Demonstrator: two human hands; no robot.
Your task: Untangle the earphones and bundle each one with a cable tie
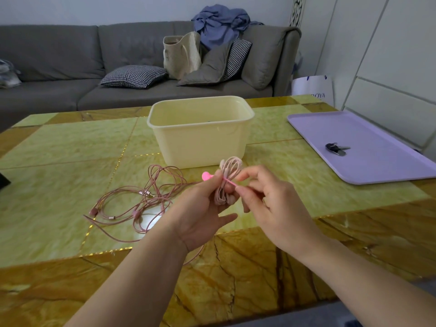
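Left hand [200,208] curled around coiled earphone [230,172], right hand [271,208] pinched on pink cable tie [207,176]

I see the cream rectangular plastic tub [200,138] on the green-and-amber marble bench [70,149], the grey fabric sofa [59,67] behind. Right of the tub lies the flat lilac plastic tray [377,166], dark keys [337,148] on it. The loose tangle of pink earphone cable [141,199] lies front-left of the tub. Just before the tub, left hand [200,215] and right hand [271,208] flank the coiled pale pink earphone bundle [227,182], the pink plastic cable tie [208,176] across it.
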